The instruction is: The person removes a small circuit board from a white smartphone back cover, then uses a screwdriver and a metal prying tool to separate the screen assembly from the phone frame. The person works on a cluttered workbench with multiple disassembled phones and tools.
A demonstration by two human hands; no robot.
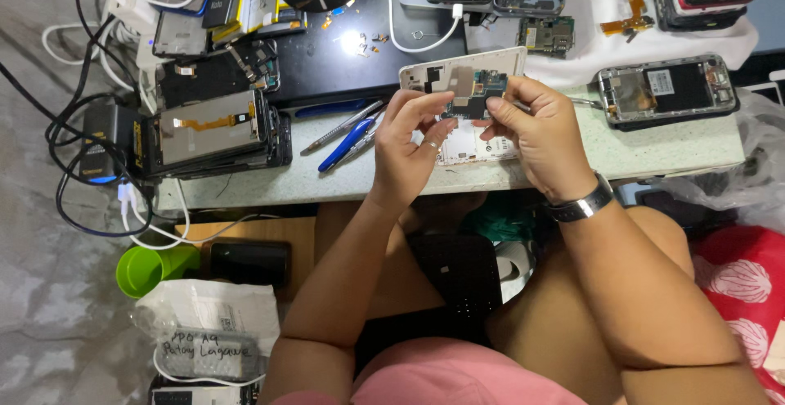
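Observation:
My left hand [406, 143] and my right hand [536, 131] together hold a white phone frame [466, 70] with a small dark circuit board [474, 98] set in it, just above the edge of a low white table [654, 152]. Fingertips of both hands pinch the board from either side. The right wrist wears a dark watch [582, 205]. The lower part of the frame is hidden behind my fingers.
A stack of opened phones [213, 131] lies at the left with black cables [82, 152]. A blue-handled tool [347, 143] and tweezers [339, 127] lie beside my left hand. Another opened phone [666, 90] rests at the right. A green cup [147, 268] stands on the floor.

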